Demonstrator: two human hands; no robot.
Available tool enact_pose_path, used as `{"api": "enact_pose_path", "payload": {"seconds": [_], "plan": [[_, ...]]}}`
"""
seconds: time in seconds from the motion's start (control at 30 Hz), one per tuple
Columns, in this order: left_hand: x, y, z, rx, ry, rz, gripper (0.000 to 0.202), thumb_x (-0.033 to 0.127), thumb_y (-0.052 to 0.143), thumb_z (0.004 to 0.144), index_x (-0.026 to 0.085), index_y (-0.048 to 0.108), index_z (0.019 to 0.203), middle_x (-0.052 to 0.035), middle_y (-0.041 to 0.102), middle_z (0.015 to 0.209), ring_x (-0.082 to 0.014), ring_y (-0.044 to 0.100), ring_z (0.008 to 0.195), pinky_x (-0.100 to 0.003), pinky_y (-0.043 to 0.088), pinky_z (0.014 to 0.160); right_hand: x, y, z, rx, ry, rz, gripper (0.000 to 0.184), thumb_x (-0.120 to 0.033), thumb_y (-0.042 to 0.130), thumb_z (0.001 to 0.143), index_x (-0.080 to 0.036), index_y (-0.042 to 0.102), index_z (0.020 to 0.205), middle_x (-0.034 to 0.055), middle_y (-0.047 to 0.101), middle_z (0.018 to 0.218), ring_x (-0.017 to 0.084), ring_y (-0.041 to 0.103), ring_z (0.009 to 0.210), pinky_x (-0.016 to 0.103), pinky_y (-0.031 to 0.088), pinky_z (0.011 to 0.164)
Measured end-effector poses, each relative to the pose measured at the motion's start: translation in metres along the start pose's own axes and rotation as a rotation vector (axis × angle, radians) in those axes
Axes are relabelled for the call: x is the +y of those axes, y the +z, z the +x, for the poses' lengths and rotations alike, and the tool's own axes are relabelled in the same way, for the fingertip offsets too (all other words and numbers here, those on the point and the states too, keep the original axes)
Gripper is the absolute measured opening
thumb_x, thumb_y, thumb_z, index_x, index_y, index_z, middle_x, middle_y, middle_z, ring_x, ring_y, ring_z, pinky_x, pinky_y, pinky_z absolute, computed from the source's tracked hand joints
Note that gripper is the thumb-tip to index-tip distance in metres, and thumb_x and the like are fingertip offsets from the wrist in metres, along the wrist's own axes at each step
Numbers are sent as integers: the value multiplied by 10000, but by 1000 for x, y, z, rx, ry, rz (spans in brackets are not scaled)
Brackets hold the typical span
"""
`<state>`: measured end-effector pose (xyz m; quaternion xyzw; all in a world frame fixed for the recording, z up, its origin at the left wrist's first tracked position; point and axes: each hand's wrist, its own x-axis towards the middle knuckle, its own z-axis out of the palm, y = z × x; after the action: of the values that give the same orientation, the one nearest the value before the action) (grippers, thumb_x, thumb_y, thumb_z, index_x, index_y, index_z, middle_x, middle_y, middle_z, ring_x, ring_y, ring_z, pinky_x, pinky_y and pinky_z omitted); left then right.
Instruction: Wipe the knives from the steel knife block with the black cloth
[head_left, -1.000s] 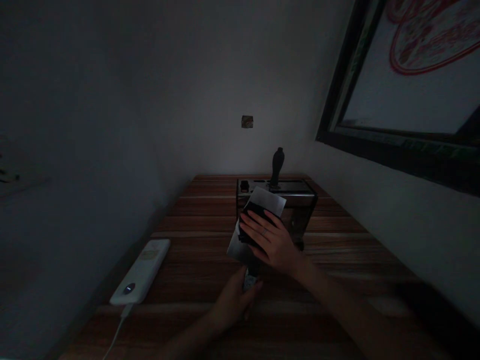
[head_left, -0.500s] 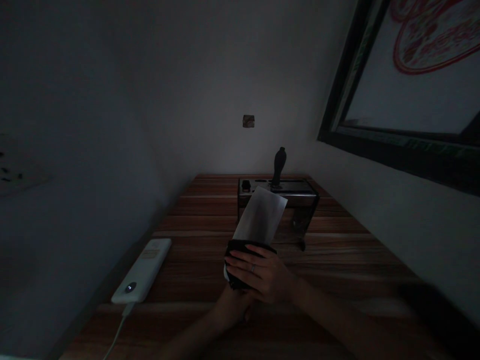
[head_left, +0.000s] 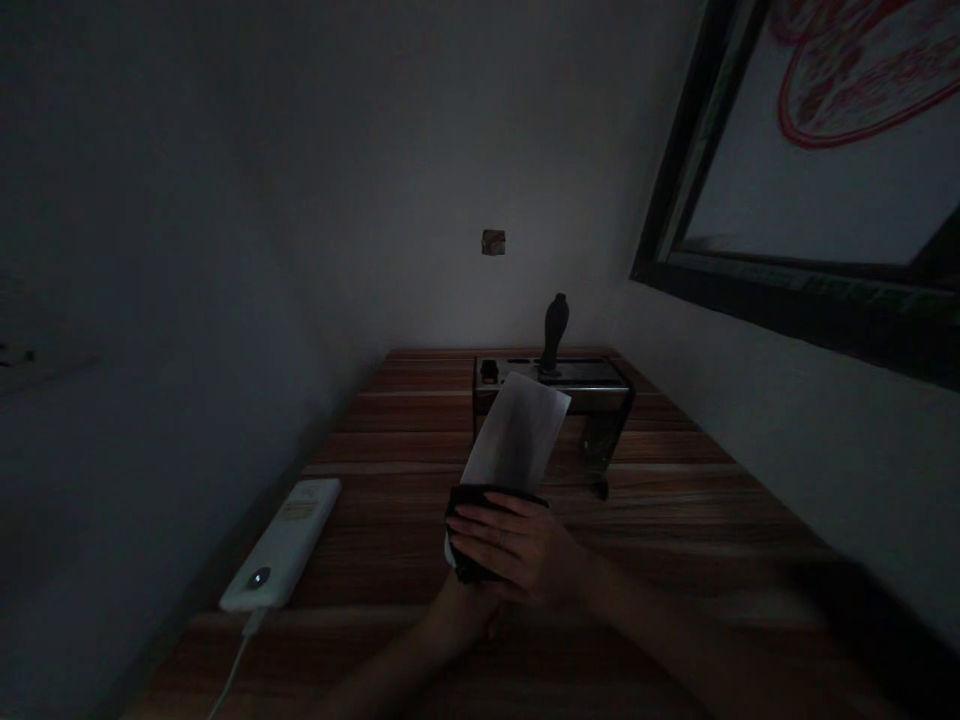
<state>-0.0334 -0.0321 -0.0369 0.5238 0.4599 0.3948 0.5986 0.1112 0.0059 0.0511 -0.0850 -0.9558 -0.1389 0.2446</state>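
Observation:
A kitchen cleaver (head_left: 517,430) points up and away from me, its broad pale blade showing above a black cloth (head_left: 465,570). My right hand (head_left: 514,545) lies over this cloth, fingers together, pressing it around the lower blade. Below, my left hand (head_left: 466,610) is closed at the handle end of the cleaver. Most of its fingers and the handle itself are hidden under the cloth and my right hand. Behind the blade stands a knife block (head_left: 596,372) with a slotted metal top, and a black-handled knife (head_left: 555,325) sits upright in it.
To the left, a white power bank (head_left: 289,545) with a plugged-in cable (head_left: 236,665) lies on the striped wooden table (head_left: 405,410). Walls close in on both sides. A framed picture (head_left: 847,190) leans at right, above a blurred dark object (head_left: 862,620). The light is dim.
The view has shifted very slightly. Both hands, the cloth and the cleaver keep nearly the same pose.

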Motion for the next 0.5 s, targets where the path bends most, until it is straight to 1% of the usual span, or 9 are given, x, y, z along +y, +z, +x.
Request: {"api": "enact_pose_path", "payload": {"seconds": [0.1, 0.13, 0.2, 0.27, 0.37, 0.4, 0.5], "plan": [[24, 5, -7, -48, -44, 130, 255, 297, 567, 712, 177, 473, 507, 59, 397, 365, -75, 367, 328, -200, 263, 354, 4, -2, 0, 8, -4, -11, 430, -332, 372, 890, -95, 458, 1239, 70, 485, 1299, 170, 336, 1269, 386, 315, 1036], [32, 7, -8, -59, -57, 163, 244, 303, 544, 720, 176, 467, 527, 66, 386, 360, -67, 350, 318, -194, 257, 351, 6, -3, 1, 13, 2, -21, 427, -323, 375, 888, -94, 458, 1239, 75, 482, 1302, 172, 326, 1274, 389, 315, 1034], [43, 11, -10, -43, -65, 180, 202, 327, 526, 730, 170, 471, 614, 83, 384, 367, -55, 319, 296, -178, 245, 331, 11, -7, 2, 23, 33, -50, 418, -305, 376, 887, -102, 457, 1243, 79, 467, 1314, 173, 308, 1284, 391, 305, 1039], [47, 14, -10, -16, -46, 152, 213, 370, 527, 739, 163, 476, 749, 98, 400, 395, -49, 299, 278, -167, 232, 303, 16, -13, 4, 28, 75, -81, 414, -300, 371, 889, -115, 453, 1250, 72, 446, 1331, 176, 287, 1294, 389, 282, 1050], [47, 16, -10, -24, 4, 119, 323, 424, 523, 754, 152, 456, 915, 108, 419, 440, -42, 289, 268, -157, 236, 277, 24, -20, 7, 21, 144, -112, 422, -299, 373, 891, -126, 430, 1271, 62, 409, 1358, 177, 262, 1305, 386, 255, 1062], [47, 16, -10, -34, 12, 116, 340, 431, 522, 757, 151, 449, 937, 110, 417, 449, -39, 286, 268, -153, 241, 274, 27, -23, 9, 22, 166, -118, 426, -300, 376, 891, -126, 422, 1277, 61, 402, 1364, 176, 261, 1305, 385, 251, 1063], [47, 16, -10, -45, 16, 103, 325, 435, 521, 764, 160, 429, 912, 118, 397, 471, -25, 274, 273, -138, 249, 267, 33, -28, 12, 33, 244, -137, 432, -303, 378, 895, -133, 403, 1291, 52, 385, 1375, 172, 258, 1307, 390, 237, 1069]]}}
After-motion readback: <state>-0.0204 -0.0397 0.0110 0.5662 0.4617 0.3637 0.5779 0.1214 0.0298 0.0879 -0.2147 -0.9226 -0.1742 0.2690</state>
